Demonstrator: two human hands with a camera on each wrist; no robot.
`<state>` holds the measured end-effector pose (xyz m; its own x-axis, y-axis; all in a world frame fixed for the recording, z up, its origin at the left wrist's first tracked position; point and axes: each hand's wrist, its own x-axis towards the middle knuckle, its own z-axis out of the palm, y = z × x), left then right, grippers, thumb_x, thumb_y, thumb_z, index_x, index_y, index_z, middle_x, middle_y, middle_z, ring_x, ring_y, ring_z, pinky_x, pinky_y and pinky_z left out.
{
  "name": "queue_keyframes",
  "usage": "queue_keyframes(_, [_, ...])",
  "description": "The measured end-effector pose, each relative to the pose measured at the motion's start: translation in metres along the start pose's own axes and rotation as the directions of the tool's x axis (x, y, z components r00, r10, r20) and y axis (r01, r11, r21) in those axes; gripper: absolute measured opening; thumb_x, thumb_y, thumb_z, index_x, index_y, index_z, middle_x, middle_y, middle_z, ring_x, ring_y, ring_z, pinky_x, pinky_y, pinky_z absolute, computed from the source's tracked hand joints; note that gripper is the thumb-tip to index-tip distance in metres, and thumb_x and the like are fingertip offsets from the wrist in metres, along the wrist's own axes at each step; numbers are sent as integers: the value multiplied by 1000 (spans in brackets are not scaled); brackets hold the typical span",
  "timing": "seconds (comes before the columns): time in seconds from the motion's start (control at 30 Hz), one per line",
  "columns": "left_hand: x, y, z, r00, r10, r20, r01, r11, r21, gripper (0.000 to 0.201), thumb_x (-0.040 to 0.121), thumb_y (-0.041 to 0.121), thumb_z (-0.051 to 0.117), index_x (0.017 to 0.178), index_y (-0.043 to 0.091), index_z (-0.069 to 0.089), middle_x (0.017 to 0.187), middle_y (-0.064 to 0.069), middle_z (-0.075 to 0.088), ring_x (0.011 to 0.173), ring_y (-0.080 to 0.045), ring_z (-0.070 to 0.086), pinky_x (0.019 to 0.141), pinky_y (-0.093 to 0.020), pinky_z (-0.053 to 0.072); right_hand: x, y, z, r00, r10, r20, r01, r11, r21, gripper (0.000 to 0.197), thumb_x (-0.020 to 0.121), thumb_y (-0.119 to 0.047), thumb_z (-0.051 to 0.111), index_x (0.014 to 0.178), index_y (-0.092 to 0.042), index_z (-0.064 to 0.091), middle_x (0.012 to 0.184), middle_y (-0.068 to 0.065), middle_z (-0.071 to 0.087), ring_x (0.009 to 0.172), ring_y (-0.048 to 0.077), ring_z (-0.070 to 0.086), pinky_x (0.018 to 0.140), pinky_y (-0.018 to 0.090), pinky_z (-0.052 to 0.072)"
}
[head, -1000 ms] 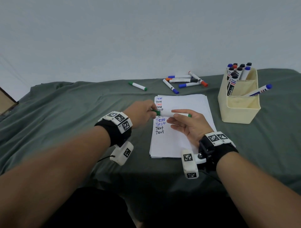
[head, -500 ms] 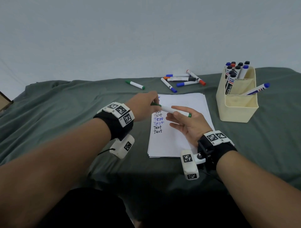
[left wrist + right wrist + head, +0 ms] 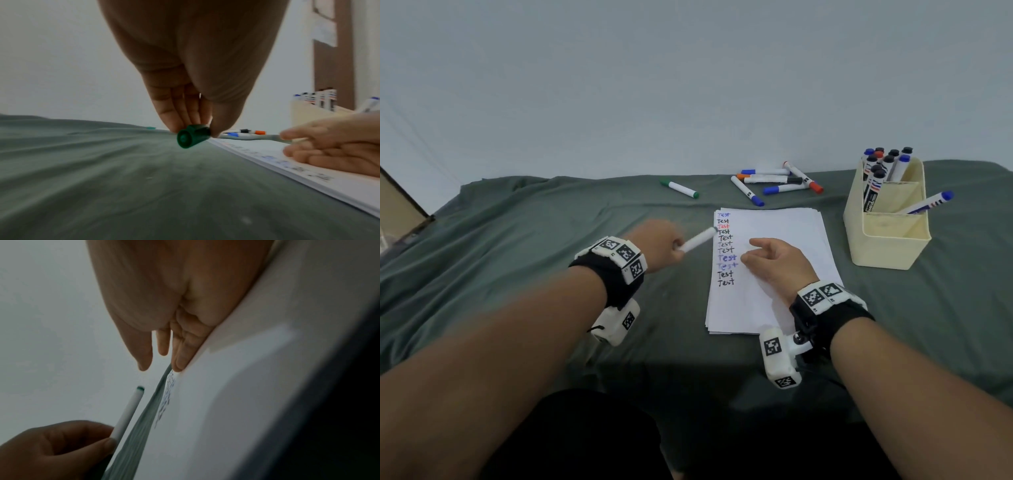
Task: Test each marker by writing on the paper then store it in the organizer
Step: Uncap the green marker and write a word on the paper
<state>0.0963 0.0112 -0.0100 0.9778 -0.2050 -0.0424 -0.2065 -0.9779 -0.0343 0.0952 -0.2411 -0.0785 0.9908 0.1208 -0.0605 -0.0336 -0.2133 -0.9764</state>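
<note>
Green cloth (image 3: 524, 240) spreads wide across the table, and on it lies the paper stack (image 3: 784, 274), a column of "Test" lines running down its left edge. Off to the right stands the cream organizer (image 3: 887, 243), markers upright in its back compartment and one blue-capped marker (image 3: 928, 202) leaning out over the rim. Near the far edge, a loose pile of markers (image 3: 777, 183) and a lone green-capped marker (image 3: 679, 188) beside it. Now the hands, apart from one another: the left hand (image 3: 659, 245) pinches the green marker (image 3: 697, 240) at its capped end, the white barrel angling up toward the paper's left edge, just beside the writing. The right hand (image 3: 777, 263) rests on the paper, fingers loosely spread and holding nothing, near the marker's far tip.
</note>
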Motion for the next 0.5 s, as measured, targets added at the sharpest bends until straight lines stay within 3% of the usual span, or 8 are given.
queue_keyframes(0.1, [-9,-36,3,978,-209,6,208,978,32,24,85,32,62,99,17,75,91,-5,72,85,-26,66,74,-31,53,1,-8,6,999,18,30,-13,988,-156,46,88,-33,77,130,-23,64,120,-7,69,104,6,64,93,23,45])
queue_keyframes(0.17, [-15,-57,6,949,-315,14,314,948,62,24,84,32,64,95,15,76,88,-7,71,83,-27,66,72,-31,53,1,-13,9,998,30,52,-17,973,-230,48,89,-32,77,133,-21,62,123,-3,65,110,11,61,96,25,43])
queue_keyframes(0.33, [-25,-93,17,887,-461,17,460,886,55,19,80,29,62,77,12,68,78,-7,66,64,-26,56,59,-27,41,0,-28,15,993,33,110,15,911,-411,47,89,-33,76,132,-19,64,125,1,64,111,16,60,93,27,43])
queue_keyframes(0.4, [-24,-98,23,878,-477,33,475,879,39,16,80,29,65,82,13,67,87,-9,69,69,-26,59,60,-29,45,1,-37,14,991,36,132,31,882,-470,45,88,-35,76,129,-20,65,125,1,64,111,16,60,91,28,44])
queue_keyframes(0.5, [-20,-100,32,867,-493,66,496,867,-43,35,85,35,70,107,10,61,104,-12,67,94,-32,63,76,-34,49,4,-51,11,985,34,170,65,836,-545,41,89,-37,76,125,-19,68,125,1,66,108,18,63,95,30,48])
